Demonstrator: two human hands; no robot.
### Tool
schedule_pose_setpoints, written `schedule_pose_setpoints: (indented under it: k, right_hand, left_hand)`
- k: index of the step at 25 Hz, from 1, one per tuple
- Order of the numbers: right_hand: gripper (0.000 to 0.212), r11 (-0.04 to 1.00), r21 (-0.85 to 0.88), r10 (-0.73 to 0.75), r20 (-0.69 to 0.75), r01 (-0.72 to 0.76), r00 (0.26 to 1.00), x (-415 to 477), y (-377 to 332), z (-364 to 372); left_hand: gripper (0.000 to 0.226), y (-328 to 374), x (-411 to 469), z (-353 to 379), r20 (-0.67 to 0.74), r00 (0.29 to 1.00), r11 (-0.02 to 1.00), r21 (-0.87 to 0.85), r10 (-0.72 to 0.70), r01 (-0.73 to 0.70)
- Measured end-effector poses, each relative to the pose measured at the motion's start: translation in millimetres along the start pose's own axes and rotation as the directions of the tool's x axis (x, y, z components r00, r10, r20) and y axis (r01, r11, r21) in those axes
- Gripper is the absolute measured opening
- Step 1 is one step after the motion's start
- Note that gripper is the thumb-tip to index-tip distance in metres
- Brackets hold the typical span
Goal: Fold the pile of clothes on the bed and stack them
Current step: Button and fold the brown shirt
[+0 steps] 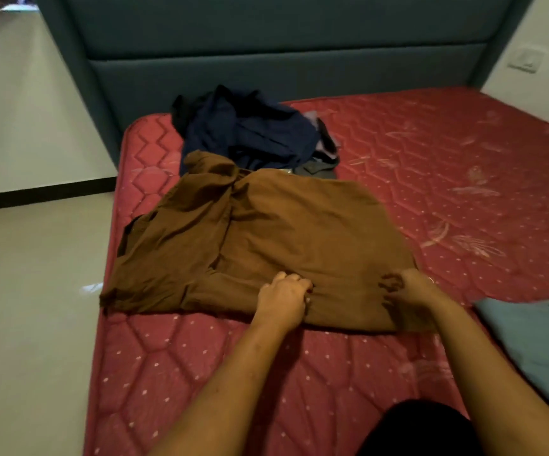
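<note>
A brown shirt lies spread on the red mattress, one sleeve crumpled to the left. My left hand has its fingers curled into the cloth near the shirt's near hem. My right hand pinches the same hem at its right corner. Behind the shirt, near the headboard, sits a heap of dark clothes, mostly navy blue, with grey and pale pieces under it.
A grey-blue garment lies at the right edge of the mattress near me. The teal padded headboard stands at the back. Pale floor tiles run along the mattress's left side.
</note>
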State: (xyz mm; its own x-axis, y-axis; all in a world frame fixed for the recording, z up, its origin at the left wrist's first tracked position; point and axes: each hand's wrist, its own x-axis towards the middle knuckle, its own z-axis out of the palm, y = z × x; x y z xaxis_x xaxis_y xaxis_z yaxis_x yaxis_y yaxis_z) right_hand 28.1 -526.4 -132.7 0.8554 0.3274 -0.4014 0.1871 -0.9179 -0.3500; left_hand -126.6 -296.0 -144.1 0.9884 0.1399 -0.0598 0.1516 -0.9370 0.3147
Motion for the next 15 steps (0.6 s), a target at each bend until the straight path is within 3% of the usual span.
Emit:
schedule_pose_setpoints:
  k: [2, 3, 6, 7, 10, 13, 15]
  right_hand:
    - [0.071, 0.996, -0.043, 0.070, -0.059, -0.073, 0.996, -7, 34, 10]
    - [0.068, 0.993, -0.020, 0.111, -0.071, -0.112, 0.991, -9, 42, 16]
    - [0.021, 0.988, 0.100, 0.133, -0.130, -0.120, 0.983, -15, 49, 25]
    - [0.015, 0.984, 0.164, 0.100, -0.177, -0.070, 0.979, -14, 52, 26]
    - [0.020, 0.933, 0.324, -0.010, -0.406, 0.154, 0.914, -11, 55, 15]
    - [0.018, 0.913, 0.333, -0.053, -0.479, 0.238, 0.876, 10, 49, -10]
    - [0.019, 0.917, 0.319, -0.055, -0.496, 0.241, 0.866, 32, 41, -21]
  left_hand:
    - [0.033, 21, 5, 10, 0.089, 0.996, 1.000, 0.009, -0.002, 0.002]
    - [0.035, 29, 6, 15, 0.113, 0.994, 1.000, 0.015, -0.015, 0.014]
    - [0.049, 44, 9, 29, 0.136, 0.989, 0.998, 0.030, -0.060, 0.056]
    - [0.054, 49, 11, 33, 0.123, 0.990, 0.997, 0.007, -0.074, 0.073]
    - [0.064, 58, 21, 37, 0.029, 0.985, 0.978, -0.119, -0.170, 0.172]
    - [0.031, 65, 49, 25, -0.118, 0.959, 0.962, -0.125, -0.257, 0.242]
    - [0.022, 65, 72, 14, -0.285, 0.914, 0.955, -0.150, -0.290, 0.256]
